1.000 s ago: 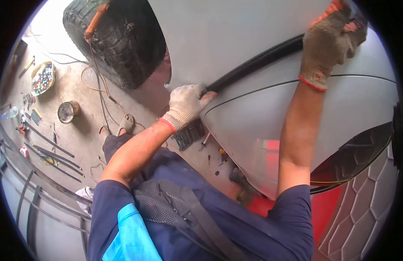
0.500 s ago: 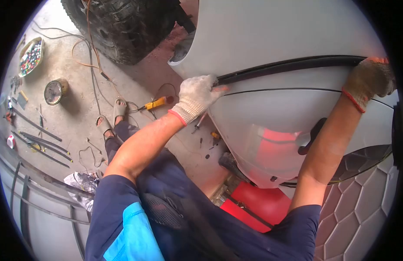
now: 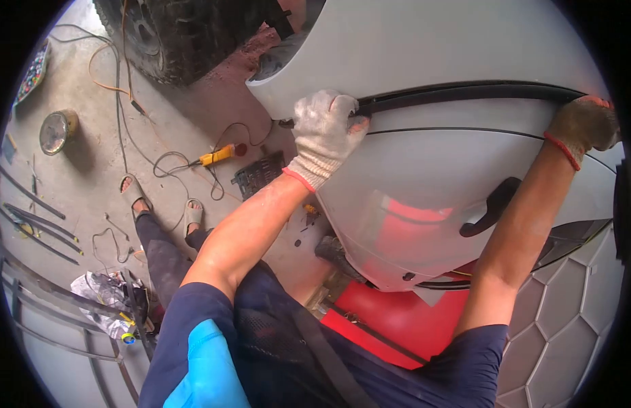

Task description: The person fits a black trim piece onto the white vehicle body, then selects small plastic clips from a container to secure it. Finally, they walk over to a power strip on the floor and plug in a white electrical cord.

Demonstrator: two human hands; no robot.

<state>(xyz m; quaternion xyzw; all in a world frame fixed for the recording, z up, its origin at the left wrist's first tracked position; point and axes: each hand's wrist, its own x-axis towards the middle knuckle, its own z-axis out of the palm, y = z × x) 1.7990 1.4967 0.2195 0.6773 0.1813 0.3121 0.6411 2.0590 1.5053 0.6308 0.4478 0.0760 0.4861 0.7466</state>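
A long black trim strip (image 3: 465,94) lies along the gap between the silver panels of a vehicle. My left hand (image 3: 327,129), in a whitish knitted glove with a red cuff, is closed at the strip's left end, near the corner of the upper silver panel (image 3: 431,41). My right hand (image 3: 584,126), in a dirtier brownish glove, is closed around the strip's right end, with its fingertips partly hidden. Below the strip is the lower silver panel (image 3: 410,163), which carries a black handle (image 3: 491,207).
Upper left stands a large tyre (image 3: 186,34). On the concrete floor are a yellow power tool (image 3: 220,155) with a cord, a black tool case (image 3: 259,175), a round can (image 3: 58,132) and several black strips (image 3: 40,221). Metal bars (image 3: 63,289) stand lower left; something red (image 3: 404,309) lies below the vehicle.
My left hand has shifted right along the strip, while the right hand stays at its end. My feet have changed position, and the black tool case has come into view.
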